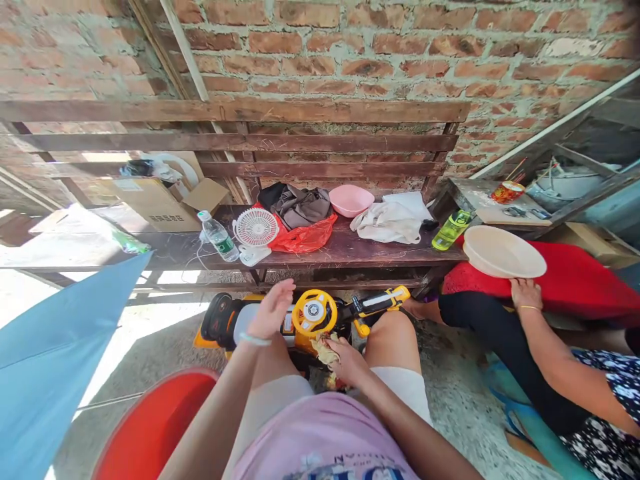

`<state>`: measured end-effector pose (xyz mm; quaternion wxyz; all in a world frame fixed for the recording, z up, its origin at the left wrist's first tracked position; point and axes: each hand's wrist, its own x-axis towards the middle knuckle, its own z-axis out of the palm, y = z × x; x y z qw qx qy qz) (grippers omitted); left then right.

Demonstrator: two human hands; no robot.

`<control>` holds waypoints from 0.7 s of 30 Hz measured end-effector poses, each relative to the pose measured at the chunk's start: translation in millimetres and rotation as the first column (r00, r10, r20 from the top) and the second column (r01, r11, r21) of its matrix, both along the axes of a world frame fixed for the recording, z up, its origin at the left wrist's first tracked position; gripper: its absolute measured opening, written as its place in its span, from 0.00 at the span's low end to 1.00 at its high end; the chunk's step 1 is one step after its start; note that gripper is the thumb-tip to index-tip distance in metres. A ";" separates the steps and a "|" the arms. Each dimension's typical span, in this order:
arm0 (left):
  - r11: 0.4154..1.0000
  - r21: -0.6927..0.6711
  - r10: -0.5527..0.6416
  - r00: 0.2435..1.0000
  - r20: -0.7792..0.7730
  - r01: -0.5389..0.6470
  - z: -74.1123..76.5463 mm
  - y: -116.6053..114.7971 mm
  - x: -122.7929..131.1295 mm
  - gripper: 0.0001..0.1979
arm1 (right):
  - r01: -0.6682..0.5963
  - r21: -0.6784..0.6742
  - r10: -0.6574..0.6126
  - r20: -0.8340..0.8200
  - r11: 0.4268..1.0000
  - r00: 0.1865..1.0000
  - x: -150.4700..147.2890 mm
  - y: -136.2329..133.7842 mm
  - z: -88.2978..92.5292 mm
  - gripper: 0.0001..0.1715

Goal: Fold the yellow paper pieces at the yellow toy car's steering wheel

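Observation:
In front of my knees stands a yellow and black ride-on toy vehicle (247, 323) with a yellow steering wheel (315, 311) and a toy arm on its right. My left hand (273, 312) hovers over the toy, just left of the wheel, its fingers stretched out and nothing in them. Below the wheel, my right hand (346, 362) grips a crumpled yellowish cloth (326, 348), which partly covers the wheel's lower edge. Whether the cloth presses on the toy, I cannot tell.
A wooden bench (345, 250) bears a white fan (256, 228), a water bottle (219, 237), a pink basin (351, 200), and a green bottle (451, 230). At right, a person's hand (527, 293) touches a cream basin (505, 252). A red tub (155, 427) stands left.

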<state>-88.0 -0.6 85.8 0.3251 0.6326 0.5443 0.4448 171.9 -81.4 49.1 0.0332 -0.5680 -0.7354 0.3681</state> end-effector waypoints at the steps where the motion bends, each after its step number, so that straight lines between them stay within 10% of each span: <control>1: 1.000 -0.019 0.017 0.997 -0.071 -0.018 -13.4 -0.3 7.1 0.24 | 0.037 0.006 -0.037 -0.041 0.999 0.999 1.7 3.2 0.9 0.38; 8: 0.942 -0.303 -0.062 0.812 -0.580 -0.145 -102.9 -8.7 54.9 0.37 | 0.131 0.184 -0.163 0.171 0.974 0.972 -2.0 66.8 29.9 0.42; 14: 0.904 -0.392 -0.147 0.734 -0.663 -0.173 -98.1 -19.2 55.4 0.37 | -0.064 0.072 0.031 0.394 0.995 0.919 -14.1 90.3 17.9 0.37; 21: 0.890 -0.393 -0.086 0.764 -0.639 -0.229 -90.7 -29.7 70.5 0.37 | -0.062 0.031 0.049 0.314 0.998 0.948 -17.4 30.9 3.0 0.38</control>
